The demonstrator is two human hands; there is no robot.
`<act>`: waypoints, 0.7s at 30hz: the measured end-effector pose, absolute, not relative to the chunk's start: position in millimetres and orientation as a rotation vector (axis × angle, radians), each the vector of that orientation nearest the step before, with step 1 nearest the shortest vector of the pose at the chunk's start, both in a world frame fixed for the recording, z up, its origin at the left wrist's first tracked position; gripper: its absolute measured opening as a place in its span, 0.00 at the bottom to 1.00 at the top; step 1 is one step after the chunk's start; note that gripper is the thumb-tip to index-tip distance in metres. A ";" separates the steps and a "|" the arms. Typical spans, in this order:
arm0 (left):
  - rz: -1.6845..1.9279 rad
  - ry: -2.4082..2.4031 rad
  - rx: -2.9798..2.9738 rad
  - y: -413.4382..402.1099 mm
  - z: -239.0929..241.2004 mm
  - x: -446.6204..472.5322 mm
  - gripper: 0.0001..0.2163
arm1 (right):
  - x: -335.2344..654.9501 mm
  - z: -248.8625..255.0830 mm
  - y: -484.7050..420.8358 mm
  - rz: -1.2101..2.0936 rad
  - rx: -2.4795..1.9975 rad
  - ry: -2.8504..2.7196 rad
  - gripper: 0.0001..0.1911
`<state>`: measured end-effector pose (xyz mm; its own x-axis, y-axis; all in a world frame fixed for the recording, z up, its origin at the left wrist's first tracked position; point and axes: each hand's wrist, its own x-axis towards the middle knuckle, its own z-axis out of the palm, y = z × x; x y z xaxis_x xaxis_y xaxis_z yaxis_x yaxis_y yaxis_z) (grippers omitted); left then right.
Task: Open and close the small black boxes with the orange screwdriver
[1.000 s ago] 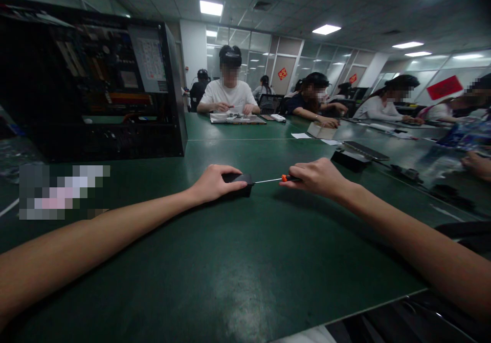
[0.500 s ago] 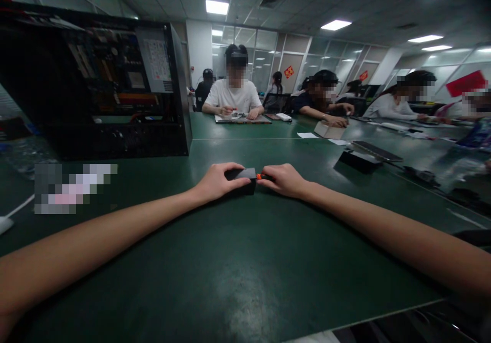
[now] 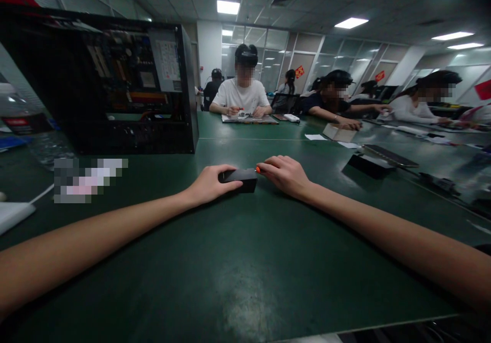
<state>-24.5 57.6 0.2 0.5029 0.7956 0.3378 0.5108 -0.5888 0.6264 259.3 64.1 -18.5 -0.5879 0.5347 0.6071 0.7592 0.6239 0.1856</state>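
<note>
A small black rectangular box [image 3: 245, 177] rests on the green tabletop in front of me. My left hand [image 3: 212, 183] is closed around its left end, thumb on the near side and fingers over the far side. At the box's right end, my right hand [image 3: 286, 175] pinches a small orange piece [image 3: 258, 169] between thumb and fingertips. The orange piece is right by the box's end face; whether it touches or enters the box, I cannot tell. The rest of that piece is hidden by my fingers.
An open black computer case [image 3: 153, 87] stands at the left, with a plastic bottle [image 3: 42, 128] beside it. A flat device [image 3: 389, 156] and a black box [image 3: 368, 166] lie at the right. Across the table a person in white [image 3: 242, 94] works; others sit further right.
My right hand has turned, its fingers now more raised and spread over the orange piece. My left thumb has slid back a little along the box. The view has shifted slightly left.
</note>
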 end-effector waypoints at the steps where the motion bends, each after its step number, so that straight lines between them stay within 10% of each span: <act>1: 0.846 1.060 2.308 57.6 0.1 -24.1 0.23 | 258.2 -19.5 64.0 -0.586 -1.012 -2.350 0.19; 21: 1.326 1.054 1.431 93.3 -14.3 -27.2 0.25 | 257.3 -25.5 61.4 -0.007 -1.047 -2.253 0.16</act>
<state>-27.2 93.3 -14.3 0.0646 0.9689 0.2390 0.0144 -0.2404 0.9706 257.3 61.4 -25.5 -0.4738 0.6830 0.5559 0.6866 0.6818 -0.2525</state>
